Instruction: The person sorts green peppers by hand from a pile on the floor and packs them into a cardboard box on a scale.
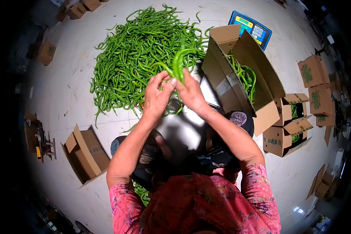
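Note:
Several long green peppers (178, 64) stand up between my two hands, just in front of the large pepper heap (132, 58) on the floor. My left hand (157, 95) has its thumb and fingers closed at the lower part of these peppers. My right hand (191, 93) is wrapped round the bunch from the other side. Below my hands is a shiny metal surface (179, 130) with a few peppers at its far edge. To the right, an open cardboard box (228, 80) holds more green peppers (245, 80).
A blue scale display (257, 31) stands behind the box. An open carton (85, 154) lies on the floor at the left. Two cartons with peppers (275, 140) sit at the right, with stacked boxes (314, 72) beyond. More peppers (141, 193) show beside my left leg.

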Available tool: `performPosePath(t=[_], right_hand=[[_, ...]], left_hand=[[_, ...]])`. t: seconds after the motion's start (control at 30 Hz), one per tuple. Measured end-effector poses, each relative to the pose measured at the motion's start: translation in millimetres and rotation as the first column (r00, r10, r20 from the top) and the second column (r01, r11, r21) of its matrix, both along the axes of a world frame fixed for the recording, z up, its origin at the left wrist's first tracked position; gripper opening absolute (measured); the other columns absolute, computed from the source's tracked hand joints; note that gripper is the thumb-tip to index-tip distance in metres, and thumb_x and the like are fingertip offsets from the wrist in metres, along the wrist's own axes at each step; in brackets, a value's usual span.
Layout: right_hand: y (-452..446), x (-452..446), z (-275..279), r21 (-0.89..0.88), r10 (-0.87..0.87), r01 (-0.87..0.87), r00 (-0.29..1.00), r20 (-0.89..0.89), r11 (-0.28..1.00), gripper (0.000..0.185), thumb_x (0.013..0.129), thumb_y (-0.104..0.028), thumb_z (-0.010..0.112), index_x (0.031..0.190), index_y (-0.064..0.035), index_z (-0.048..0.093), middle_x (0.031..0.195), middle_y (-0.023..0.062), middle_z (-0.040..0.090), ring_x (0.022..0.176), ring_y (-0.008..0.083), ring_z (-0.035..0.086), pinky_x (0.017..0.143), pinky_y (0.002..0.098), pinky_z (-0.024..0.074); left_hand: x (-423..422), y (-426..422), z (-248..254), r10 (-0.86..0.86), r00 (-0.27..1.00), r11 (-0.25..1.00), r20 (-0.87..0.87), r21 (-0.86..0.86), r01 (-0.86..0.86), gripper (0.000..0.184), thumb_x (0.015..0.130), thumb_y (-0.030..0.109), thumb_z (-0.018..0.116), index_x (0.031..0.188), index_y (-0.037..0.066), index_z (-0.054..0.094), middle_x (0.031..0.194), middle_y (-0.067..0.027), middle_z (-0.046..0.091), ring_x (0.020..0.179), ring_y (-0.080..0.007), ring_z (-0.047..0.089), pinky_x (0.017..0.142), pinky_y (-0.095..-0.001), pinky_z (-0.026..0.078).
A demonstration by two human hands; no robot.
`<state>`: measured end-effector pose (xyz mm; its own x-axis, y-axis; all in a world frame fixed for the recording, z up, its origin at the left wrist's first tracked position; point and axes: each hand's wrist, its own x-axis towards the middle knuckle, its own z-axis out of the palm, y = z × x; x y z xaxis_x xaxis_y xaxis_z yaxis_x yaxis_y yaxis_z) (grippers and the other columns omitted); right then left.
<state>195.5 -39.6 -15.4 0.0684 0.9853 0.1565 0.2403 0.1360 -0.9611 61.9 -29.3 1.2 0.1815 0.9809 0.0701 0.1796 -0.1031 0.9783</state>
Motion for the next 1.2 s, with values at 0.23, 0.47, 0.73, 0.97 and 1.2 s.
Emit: performPosePath(t=[0.23, 0.47, 0.73, 0.97, 1.2], right_hand=[[-14, 6, 11, -0.022, 0.274, -0.284, 0.899, 0.341, 0.959, 0.028, 0.09, -0.015, 0.055, 0.102, 0.0057, 0.04, 0.089, 0.03, 0.055, 0.086, 0.0506, 0.053, 0.074, 0.0538, 0.0413], [-16, 12, 14, -0.178, 0.314, -0.261, 0.722, 0.617, 0.949, 0.024, 0.082, -0.008, 0.056, 0.103, 0.0024, 0.052, 0.096, 0.0221, 0.062, 0.092, 0.0352, 0.061, 0.077, 0.0489, 0.0438], [-39, 22, 18, 0.173, -0.081, -0.148, 0.484, 0.871, 0.974, 0.025, 0.082, -0.026, 0.059, 0.09, -0.0027, 0.055, 0.086, 0.0109, 0.053, 0.086, 0.0242, 0.051, 0.079, 0.039, 0.039], [-71, 40, -8, 0.548, -0.517, -0.579, 0.24, 0.822, 0.603, 0.017, 0.079, -0.022, 0.049, 0.08, -0.005, 0.049, 0.075, 0.0064, 0.043, 0.07, 0.0193, 0.046, 0.068, 0.0343, 0.0413], [-57, 19, -56, 0.593, 0.054, -0.488, 0.799, 0.599, 0.64, 0.013, 0.069, -0.014, 0.058, 0.075, -0.0032, 0.054, 0.069, 0.0094, 0.049, 0.06, 0.0239, 0.051, 0.056, 0.0365, 0.0399]], left_hand=[[-7, 13, 4, 0.081, 0.935, 0.919, 0.346, -0.388, 0.064, 0.015, 0.092, 0.027, 0.061, 0.093, 0.012, 0.061, 0.078, 0.0081, 0.052, 0.065, -0.0012, 0.042, 0.054, -0.0176, 0.031], [2, 12, 2, 0.03, 0.988, 0.938, 0.152, -0.345, 0.025, 0.031, 0.082, 0.03, 0.074, 0.1, 0.008, 0.064, 0.074, 0.0058, 0.054, 0.058, -0.0034, 0.039, 0.051, -0.0204, 0.029], [18, 54, 75, 0.216, 0.964, 0.943, -0.152, 0.29, -0.165, 0.033, 0.089, 0.025, 0.065, 0.107, -0.002, 0.06, 0.091, -0.004, 0.061, 0.075, -0.0119, 0.055, 0.072, -0.0264, 0.046], [135, 53, 111, 0.057, 0.907, 0.519, -0.418, 0.788, 0.331, 0.026, 0.077, 0.005, 0.068, 0.102, 0.004, 0.062, 0.091, -0.0126, 0.06, 0.087, -0.0257, 0.061, 0.076, -0.0369, 0.049], [175, 32, 59, -0.471, 0.698, 0.596, -0.539, 0.389, 0.703, 0.059, 0.079, 0.026, 0.073, 0.129, 0.005, 0.049, 0.103, -0.0152, 0.059, 0.086, -0.0292, 0.06, 0.078, -0.0371, 0.049]])
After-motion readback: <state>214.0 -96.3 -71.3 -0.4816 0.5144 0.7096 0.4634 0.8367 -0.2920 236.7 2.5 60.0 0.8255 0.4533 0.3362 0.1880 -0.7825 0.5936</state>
